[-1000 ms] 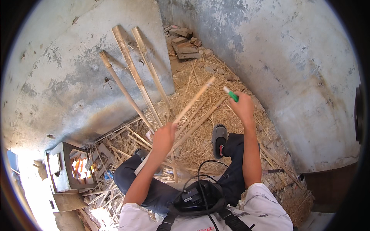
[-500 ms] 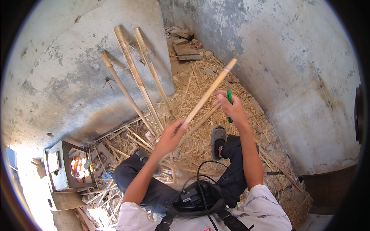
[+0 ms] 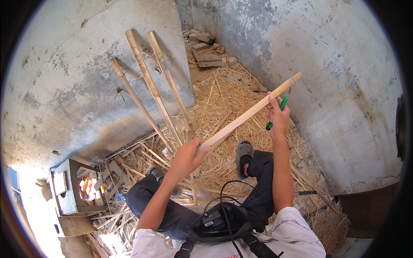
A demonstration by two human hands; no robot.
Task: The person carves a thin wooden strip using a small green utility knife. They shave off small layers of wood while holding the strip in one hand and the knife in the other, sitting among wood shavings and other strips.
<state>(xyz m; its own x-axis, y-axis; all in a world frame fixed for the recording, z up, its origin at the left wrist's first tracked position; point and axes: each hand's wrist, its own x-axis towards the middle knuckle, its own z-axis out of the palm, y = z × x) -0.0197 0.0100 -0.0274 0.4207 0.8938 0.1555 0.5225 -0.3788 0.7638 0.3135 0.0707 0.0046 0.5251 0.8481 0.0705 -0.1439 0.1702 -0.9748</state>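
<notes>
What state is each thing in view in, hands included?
Left hand: closed on the wooden strip's lower part.
Right hand: holding the green tool, fingers at the strip.
Wooden strip: held slanting, upper end toward the right.
Green tool: in hand; blade state unclear.
Three poles: leaning on the wall.
Straw: strewn over the floor.
Bricks: piled loosely.

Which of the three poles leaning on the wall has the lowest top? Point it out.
The left pole; the tops of the middle pole and right pole sit higher.
</notes>
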